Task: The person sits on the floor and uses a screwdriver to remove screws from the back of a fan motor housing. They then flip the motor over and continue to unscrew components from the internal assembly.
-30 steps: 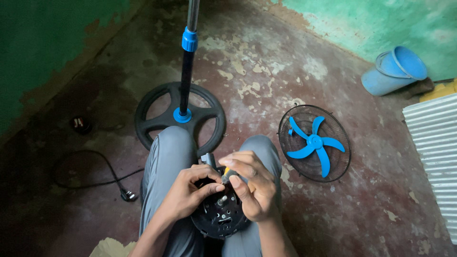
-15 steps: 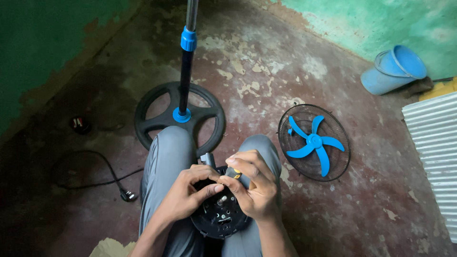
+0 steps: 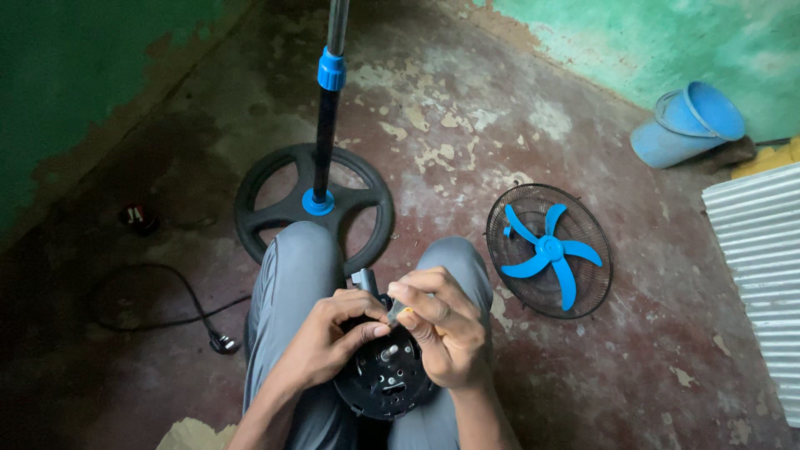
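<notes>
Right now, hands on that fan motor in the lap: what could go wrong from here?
1. The small yellow-tipped tool pinched in the right hand sits right by the left hand; a slip could jab a finger.
2. The black motor housing rests only on the knees, so it might roll off.
3. The blue fan blade in its grille lies beside the right knee, easy to knock.

Both hands covered much of the black fan motor housing (image 3: 385,379), and what the right hand (image 3: 442,333) pinched was too small to identify. The stand pole (image 3: 327,117) ran past the top edge; a small dark object (image 3: 137,217) stayed indistinct.
</notes>
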